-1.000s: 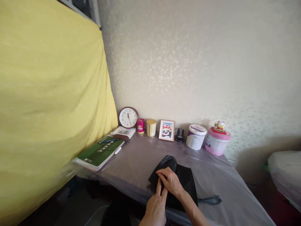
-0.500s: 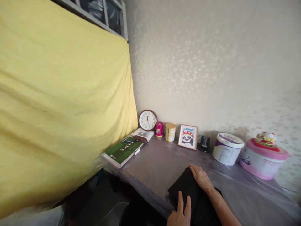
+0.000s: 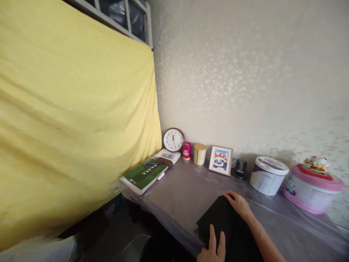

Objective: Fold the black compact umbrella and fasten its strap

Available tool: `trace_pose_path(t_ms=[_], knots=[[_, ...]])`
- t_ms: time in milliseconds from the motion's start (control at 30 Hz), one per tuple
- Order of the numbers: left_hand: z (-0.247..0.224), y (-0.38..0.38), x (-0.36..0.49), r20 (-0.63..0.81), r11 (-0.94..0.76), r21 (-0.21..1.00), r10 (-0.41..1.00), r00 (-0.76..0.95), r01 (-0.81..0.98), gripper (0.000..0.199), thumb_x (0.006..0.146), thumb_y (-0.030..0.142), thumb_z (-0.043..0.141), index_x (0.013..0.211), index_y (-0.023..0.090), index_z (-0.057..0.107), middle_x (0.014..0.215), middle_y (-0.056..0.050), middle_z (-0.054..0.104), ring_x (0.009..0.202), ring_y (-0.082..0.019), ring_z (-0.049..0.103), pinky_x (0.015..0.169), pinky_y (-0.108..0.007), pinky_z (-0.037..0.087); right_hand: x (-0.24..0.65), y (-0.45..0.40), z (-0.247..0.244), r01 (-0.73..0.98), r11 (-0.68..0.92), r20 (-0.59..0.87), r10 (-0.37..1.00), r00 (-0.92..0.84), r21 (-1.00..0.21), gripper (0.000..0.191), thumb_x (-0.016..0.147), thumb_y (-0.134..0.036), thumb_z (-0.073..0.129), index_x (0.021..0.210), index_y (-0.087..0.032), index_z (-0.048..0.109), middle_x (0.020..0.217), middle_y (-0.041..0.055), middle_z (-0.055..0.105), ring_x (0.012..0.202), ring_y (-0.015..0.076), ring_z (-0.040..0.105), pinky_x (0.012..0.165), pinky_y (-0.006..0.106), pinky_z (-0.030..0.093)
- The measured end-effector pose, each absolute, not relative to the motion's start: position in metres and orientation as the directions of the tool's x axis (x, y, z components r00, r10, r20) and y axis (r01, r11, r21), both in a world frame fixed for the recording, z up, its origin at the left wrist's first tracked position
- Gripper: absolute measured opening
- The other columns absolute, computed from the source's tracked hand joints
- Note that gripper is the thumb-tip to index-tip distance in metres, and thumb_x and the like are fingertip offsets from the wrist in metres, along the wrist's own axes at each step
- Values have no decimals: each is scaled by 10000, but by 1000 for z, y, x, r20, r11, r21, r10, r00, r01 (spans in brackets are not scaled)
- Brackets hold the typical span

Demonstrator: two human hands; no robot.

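Note:
A dark black piece, apparently folded cloth [image 3: 215, 214], lies at the near edge of the table; its lower part runs out of view. My right hand [image 3: 240, 205] has its fingertips pinched on the far corner of the cloth, with the forearm crossing over its right side. Lower down, my left hand [image 3: 213, 247] rests on the cloth with two fingers stretched and spread apart. The rest of that hand is cut off by the bottom of the picture.
On the plastic-covered table [image 3: 188, 193] a green book [image 3: 144, 174] and a clock [image 3: 173, 140] stand left. Along the wall are a pink can [image 3: 187, 151], a yellow-lidded tin [image 3: 200, 154], a panda picture frame [image 3: 220, 160], a white tub [image 3: 268, 176] and a pink tub [image 3: 312, 191].
My right hand's fingers, flatter on the cloth before, now curl and pinch at its far corner. My left fingers stay on the cloth. The whole view has shifted slightly.

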State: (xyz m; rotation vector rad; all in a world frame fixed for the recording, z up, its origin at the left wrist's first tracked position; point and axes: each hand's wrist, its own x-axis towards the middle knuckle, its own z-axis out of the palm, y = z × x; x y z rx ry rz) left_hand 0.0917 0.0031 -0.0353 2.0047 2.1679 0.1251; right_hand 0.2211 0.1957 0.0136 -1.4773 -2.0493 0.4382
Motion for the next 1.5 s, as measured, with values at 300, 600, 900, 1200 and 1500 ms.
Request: trace_pose_path(t_ms=[300, 600, 900, 1200, 1500], knots=[[-14, -13, 85, -83, 11, 166, 997, 3, 986, 791, 730, -11, 339, 1318, 416, 27, 1457, -28, 102, 756, -191, 629, 614, -336, 548, 220, 187, 29, 791, 348, 256, 934, -248, -503, 281, 791, -344, 414, 808, -225, 667, 848, 37, 686, 808, 191, 616, 737, 276, 425], [17, -16, 83, -216, -1, 143, 976, 33, 990, 819, 681, -59, 275, 1348, 361, 55, 1455, -33, 68, 798, -204, 628, 674, -341, 533, 201, 180, 23, 779, 384, 235, 923, -306, -496, 222, 803, -301, 466, 762, -223, 670, 786, 25, 691, 760, 172, 619, 703, 254, 433], [27, -12, 73, -310, -46, 270, 941, 133, 962, 925, 608, -107, 384, 1370, 257, 9, 1434, -146, -39, 911, -240, 608, 774, -362, 500, 179, 135, 24, 640, 643, 345, 765, -543, -420, 337, 872, -340, 380, 709, -232, 655, 762, 25, 684, 946, 171, 577, 945, 317, 320], [23, -14, 70, -289, -46, 320, 946, 144, 946, 994, 556, -118, 392, 1369, 248, -48, 1438, -158, -48, 882, -233, 619, 749, -340, 502, 237, 158, 17, 826, 218, 400, 916, 10, -520, 367, 830, -293, 329, 994, -133, 616, 1027, 137, 644, 954, 225, 592, 859, 353, 420], [25, -18, 67, -245, -64, 366, 956, 162, 928, 991, 565, -102, 415, 1370, 222, -63, 1435, -198, -27, 872, -221, 619, 738, -321, 497, 300, 85, 2, 666, -79, 54, 983, 176, -741, 463, 766, -533, 352, 897, -177, 616, 701, 50, 654, 666, 216, 631, 612, 301, 477]])
